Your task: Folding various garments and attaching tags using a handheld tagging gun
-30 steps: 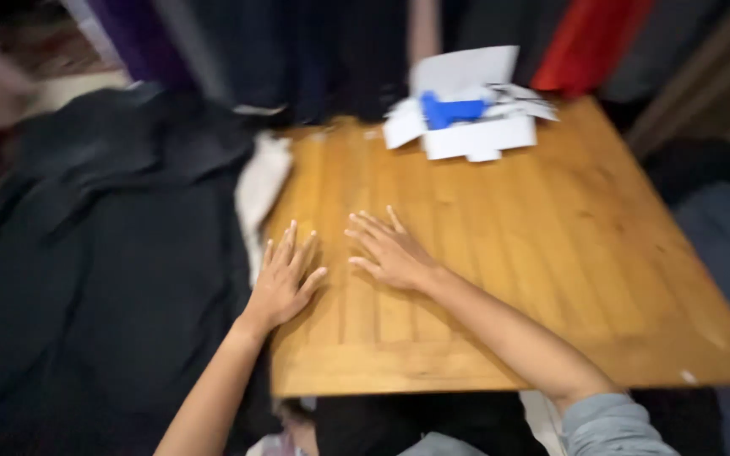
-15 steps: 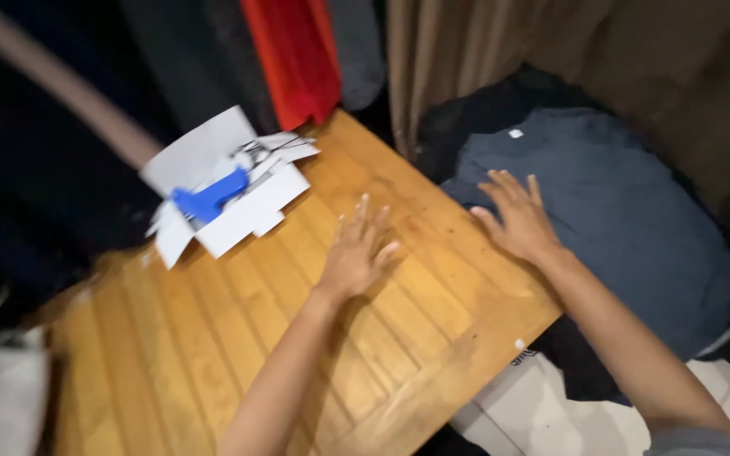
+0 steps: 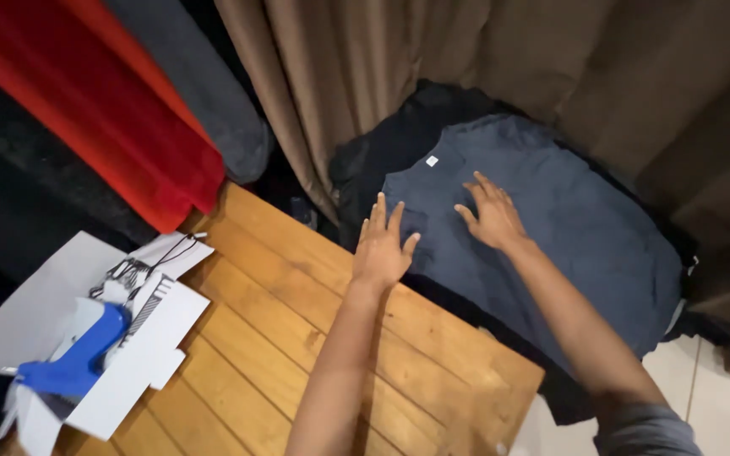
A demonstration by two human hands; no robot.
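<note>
We see a dark blue shirt (image 3: pixel 551 228) spread flat on a heap of dark clothing (image 3: pixel 399 143), just past the far edge of a wooden table (image 3: pixel 297 338). A small white label (image 3: pixel 432 160) marks its collar, on the side farthest from the table. Our right hand (image 3: pixel 490 215) lies palm down on the shirt, fingers spread and open, gripping nothing. Our left hand (image 3: pixel 382 245) is likewise open with fingers splayed, at the shirt's edge nearest the table, over the table's rim; it grasps nothing, and we cannot tell whether it presses the cloth. Behind the shirt, away from the table, hang brown curtains (image 3: pixel 500 59). At the table's far left end lie white paper sheets (image 3: pixel 128 338) with a blue tool (image 3: pixel 78 359) among them. Beyond that end hang a red garment (image 3: pixel 95 101) and a grey garment (image 3: pixel 204 93)
</note>
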